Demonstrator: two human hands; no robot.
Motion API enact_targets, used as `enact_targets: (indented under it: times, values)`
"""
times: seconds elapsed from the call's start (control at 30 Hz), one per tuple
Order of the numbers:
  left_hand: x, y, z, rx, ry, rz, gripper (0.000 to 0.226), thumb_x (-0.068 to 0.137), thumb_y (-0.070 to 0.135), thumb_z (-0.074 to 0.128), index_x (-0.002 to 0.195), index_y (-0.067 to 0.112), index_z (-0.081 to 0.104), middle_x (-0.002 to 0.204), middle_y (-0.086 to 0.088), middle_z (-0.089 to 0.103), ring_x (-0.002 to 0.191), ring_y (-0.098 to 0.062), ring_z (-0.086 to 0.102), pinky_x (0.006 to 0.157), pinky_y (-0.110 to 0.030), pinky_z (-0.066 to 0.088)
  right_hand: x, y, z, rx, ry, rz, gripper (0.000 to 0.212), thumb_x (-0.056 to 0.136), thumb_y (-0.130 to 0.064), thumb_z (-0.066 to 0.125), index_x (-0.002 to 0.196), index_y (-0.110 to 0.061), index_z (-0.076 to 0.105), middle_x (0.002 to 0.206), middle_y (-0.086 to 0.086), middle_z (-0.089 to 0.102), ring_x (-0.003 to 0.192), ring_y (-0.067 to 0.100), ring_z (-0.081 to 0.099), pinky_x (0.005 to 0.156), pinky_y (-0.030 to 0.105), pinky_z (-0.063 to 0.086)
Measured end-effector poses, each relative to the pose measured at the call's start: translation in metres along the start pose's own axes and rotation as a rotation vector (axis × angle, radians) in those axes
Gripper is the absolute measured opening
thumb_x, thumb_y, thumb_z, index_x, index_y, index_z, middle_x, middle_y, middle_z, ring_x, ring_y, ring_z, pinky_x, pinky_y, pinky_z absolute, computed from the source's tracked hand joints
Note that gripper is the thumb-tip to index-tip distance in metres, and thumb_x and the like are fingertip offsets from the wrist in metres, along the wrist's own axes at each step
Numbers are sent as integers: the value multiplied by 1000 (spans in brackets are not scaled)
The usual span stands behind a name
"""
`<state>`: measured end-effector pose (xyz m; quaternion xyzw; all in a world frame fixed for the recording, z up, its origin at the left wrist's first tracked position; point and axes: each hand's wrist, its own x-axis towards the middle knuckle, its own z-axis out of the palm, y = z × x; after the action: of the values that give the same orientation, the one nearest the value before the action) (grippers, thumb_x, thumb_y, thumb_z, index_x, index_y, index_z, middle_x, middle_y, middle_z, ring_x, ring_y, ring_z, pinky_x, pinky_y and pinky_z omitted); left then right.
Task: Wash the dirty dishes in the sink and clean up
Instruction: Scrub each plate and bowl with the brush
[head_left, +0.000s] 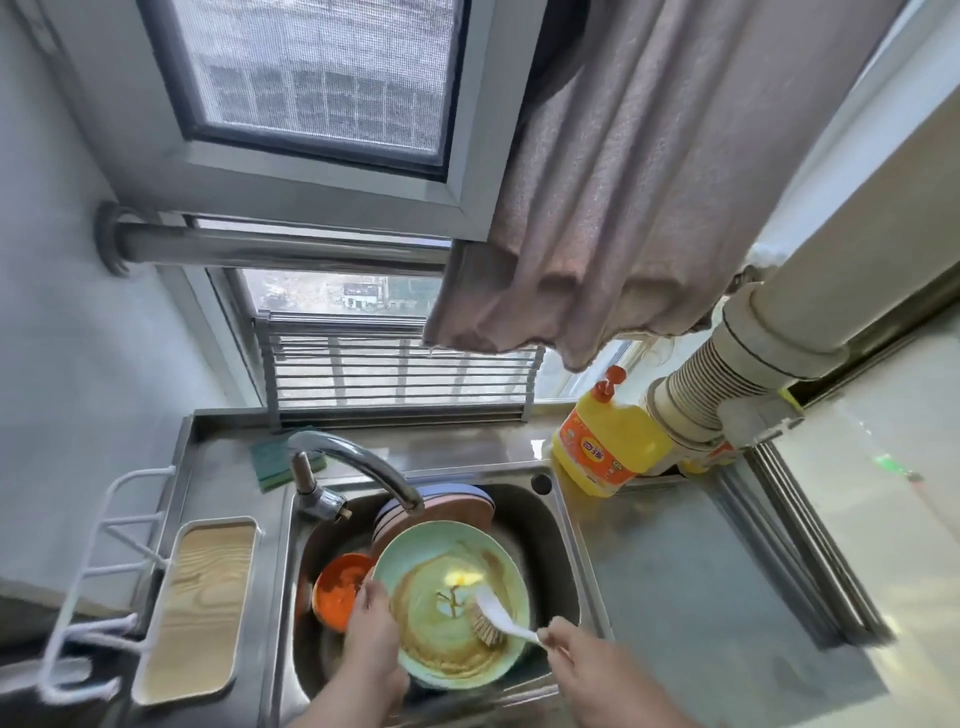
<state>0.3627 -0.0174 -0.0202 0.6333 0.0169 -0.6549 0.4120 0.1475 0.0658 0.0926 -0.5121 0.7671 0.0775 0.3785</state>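
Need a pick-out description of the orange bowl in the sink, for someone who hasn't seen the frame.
Start at the steel sink under the curved tap. The large green plate is being scrubbed at its centre; the orange bowl sits just left of it, by the left hand. It is the only orange dish, smaller than the plates stacked behind.

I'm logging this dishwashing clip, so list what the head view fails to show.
- Stacked plates at the back of the sink: the count is unclear; the faucet and green plate cover them.
- Sink bottom: hidden by dishes.
- Detergent bottle label: too small to read.
- Brush handle end: inside the right hand.
- Left hand fingers: behind the plate's rim.
- Both forearms: cut by the bottom edge.
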Motion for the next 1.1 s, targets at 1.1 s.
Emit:
enact_targets:
  times: [1.1]
  values:
    - [-54,-40,15,-150,64,179,47,110,54,34,144,26,50,134,-17,64,117,-40,66,94,-62,55,29,-6,-26,-24,-18,-309,28,103,-53,33,127,-48,49,121,4,70,112,32,64,84,39,49]
